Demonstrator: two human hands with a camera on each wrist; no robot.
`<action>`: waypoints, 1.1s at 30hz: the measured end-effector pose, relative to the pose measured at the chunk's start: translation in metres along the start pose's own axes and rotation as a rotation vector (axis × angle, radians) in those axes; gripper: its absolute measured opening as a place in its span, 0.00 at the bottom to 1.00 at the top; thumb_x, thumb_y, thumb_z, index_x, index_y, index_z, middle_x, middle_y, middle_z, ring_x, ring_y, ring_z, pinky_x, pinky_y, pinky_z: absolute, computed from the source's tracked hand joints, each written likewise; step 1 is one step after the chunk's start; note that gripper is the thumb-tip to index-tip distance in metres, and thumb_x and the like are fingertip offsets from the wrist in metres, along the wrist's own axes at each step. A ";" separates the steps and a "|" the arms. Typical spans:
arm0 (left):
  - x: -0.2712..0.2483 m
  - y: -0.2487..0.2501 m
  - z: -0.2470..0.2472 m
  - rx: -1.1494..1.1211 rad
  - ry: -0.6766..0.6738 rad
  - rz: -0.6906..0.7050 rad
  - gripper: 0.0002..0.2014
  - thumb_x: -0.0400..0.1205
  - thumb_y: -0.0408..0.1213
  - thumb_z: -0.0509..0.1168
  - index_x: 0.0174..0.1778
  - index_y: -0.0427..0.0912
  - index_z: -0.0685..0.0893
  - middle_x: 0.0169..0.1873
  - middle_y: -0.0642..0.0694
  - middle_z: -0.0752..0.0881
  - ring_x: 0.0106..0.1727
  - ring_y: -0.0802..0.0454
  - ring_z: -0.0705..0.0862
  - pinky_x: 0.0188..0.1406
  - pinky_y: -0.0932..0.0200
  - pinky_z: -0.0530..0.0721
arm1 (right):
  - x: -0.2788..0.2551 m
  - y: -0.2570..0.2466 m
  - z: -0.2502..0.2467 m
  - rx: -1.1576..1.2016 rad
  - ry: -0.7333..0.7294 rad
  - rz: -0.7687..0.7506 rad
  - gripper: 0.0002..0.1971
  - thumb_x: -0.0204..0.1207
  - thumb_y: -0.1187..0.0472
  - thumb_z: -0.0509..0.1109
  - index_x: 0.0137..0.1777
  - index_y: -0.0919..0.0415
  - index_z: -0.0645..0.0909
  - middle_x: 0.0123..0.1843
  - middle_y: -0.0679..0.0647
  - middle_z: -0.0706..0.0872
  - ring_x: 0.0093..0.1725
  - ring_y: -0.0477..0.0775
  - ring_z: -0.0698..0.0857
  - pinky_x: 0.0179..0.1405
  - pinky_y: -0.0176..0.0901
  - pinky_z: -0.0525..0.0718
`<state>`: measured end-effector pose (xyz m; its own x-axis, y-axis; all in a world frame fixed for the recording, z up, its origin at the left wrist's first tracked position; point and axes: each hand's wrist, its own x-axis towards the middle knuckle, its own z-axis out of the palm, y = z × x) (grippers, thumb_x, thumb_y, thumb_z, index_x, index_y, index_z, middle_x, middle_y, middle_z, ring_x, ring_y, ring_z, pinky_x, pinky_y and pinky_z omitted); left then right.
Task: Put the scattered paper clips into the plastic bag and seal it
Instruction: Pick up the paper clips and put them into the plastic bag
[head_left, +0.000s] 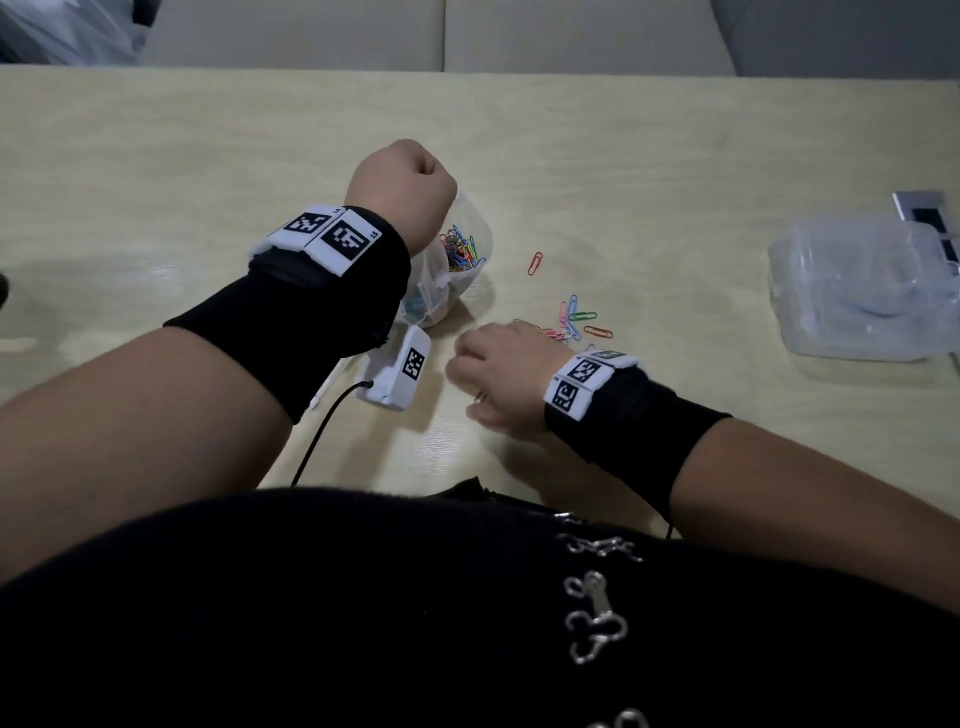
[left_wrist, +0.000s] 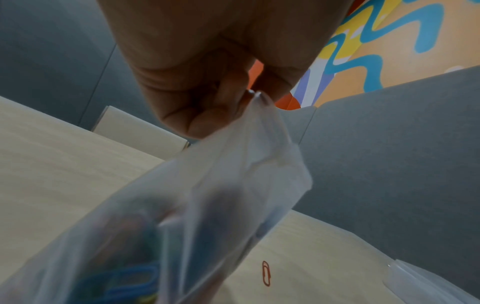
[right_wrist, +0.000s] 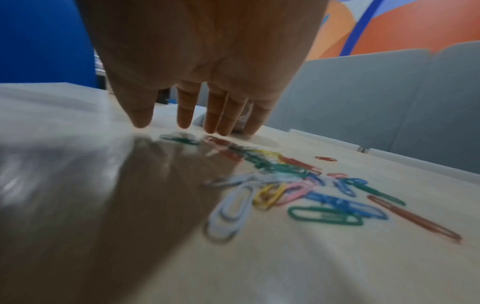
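Note:
My left hand (head_left: 402, 187) is raised over the table and pinches the top edge of a clear plastic bag (head_left: 452, 270), which hangs open with several coloured paper clips inside (head_left: 460, 249). In the left wrist view the fingers (left_wrist: 226, 92) pinch the bag's rim (left_wrist: 249, 156). My right hand (head_left: 498, 374) lies low on the table, fingers straight (right_wrist: 215, 117), tips touching the surface beside a loose pile of coloured paper clips (right_wrist: 298, 185). More clips lie scattered (head_left: 576, 319), and one red clip (head_left: 535, 262) lies apart. The right hand holds nothing that I can see.
A clear plastic box (head_left: 862, 291) stands at the table's right side. A small white device (head_left: 397, 374) with a black cable lies near the table's front edge, below the bag. The wooden table (head_left: 208, 156) ends at grey partitions behind.

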<state>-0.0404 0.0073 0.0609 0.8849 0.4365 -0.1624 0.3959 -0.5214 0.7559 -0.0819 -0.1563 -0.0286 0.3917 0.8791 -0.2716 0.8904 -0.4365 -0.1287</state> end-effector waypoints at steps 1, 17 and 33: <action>-0.002 0.001 0.000 0.008 -0.002 0.005 0.07 0.72 0.37 0.56 0.27 0.47 0.73 0.29 0.47 0.79 0.36 0.43 0.79 0.47 0.43 0.86 | -0.002 -0.004 0.003 -0.008 -0.012 -0.025 0.18 0.73 0.48 0.67 0.60 0.55 0.78 0.63 0.56 0.78 0.60 0.62 0.78 0.58 0.54 0.75; -0.023 0.008 0.015 0.133 -0.179 0.085 0.06 0.72 0.35 0.61 0.32 0.50 0.74 0.36 0.48 0.83 0.38 0.44 0.81 0.47 0.50 0.85 | -0.018 0.029 0.000 0.276 0.022 0.758 0.45 0.66 0.34 0.73 0.79 0.51 0.61 0.70 0.58 0.68 0.65 0.67 0.70 0.59 0.53 0.75; -0.025 0.014 0.014 0.032 -0.207 0.043 0.06 0.70 0.33 0.62 0.32 0.50 0.74 0.33 0.44 0.85 0.30 0.43 0.83 0.48 0.43 0.89 | -0.021 0.067 -0.023 0.489 0.183 0.839 0.12 0.77 0.64 0.66 0.55 0.53 0.88 0.56 0.54 0.90 0.57 0.58 0.87 0.54 0.37 0.79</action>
<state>-0.0536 -0.0212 0.0661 0.9314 0.2547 -0.2600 0.3613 -0.5608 0.7450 -0.0253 -0.1993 -0.0095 0.9187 0.2468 -0.3084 0.1303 -0.9264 -0.3534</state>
